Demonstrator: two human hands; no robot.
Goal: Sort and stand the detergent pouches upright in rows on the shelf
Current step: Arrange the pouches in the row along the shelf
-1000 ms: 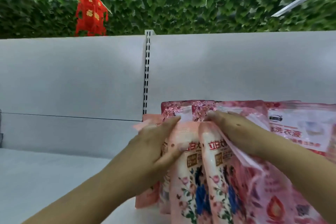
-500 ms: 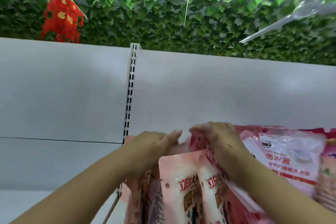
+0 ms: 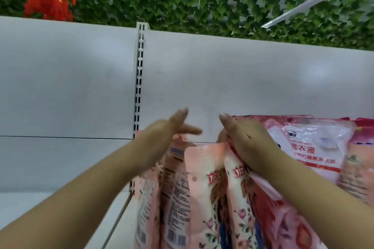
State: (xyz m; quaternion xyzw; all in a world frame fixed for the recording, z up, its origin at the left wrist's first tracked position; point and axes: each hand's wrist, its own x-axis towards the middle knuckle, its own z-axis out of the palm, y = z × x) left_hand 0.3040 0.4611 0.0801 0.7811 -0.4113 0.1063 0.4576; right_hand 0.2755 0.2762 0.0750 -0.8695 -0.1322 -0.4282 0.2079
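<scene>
Pouches point(image 3: 204, 192): at least five pink ones upright on white shelf point(image 3: 60, 204). Left hand point(image 3: 162, 137) fingers straight, holding nothing; right hand point(image 3: 249, 147) grips pouch tops. Leafy wall point(image 3: 182, 2) behind.

"洗衣液" on white pouch point(image 3: 315, 147); "立白" on pink pouch point(image 3: 204, 184)

Pouches point(image 3: 204, 198) cut off at bottom edge

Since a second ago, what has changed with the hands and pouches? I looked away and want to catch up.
The left hand has let go: it gripped the pink floral pouches a second ago and now lifts clear above them, fingers straight. The right hand stays on the pouch tops, fingers curled over them. The pouches stay upright against the shelf back panel, and the white-label pouch has not moved.
</scene>
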